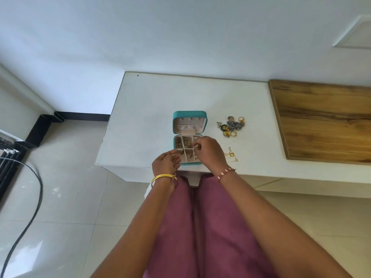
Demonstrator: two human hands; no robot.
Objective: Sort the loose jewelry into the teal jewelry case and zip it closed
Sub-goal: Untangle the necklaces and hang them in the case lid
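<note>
Teal jewelry case (189,113) open near the counter (148,109) front edge for easy reach, right hand (208,150) fingers pinched over its compartments, held piece too small to tell, left hand (165,164) curled at its left corner, loose jewelry (232,125) just right.

Both forearms reach forward side by side, left hand (166,163) low with fingers curled and thumb tip meeting them, right hand (208,150) slightly ahead, fingertips (197,145) pinched together pointing left; contents too small to tell.
</note>
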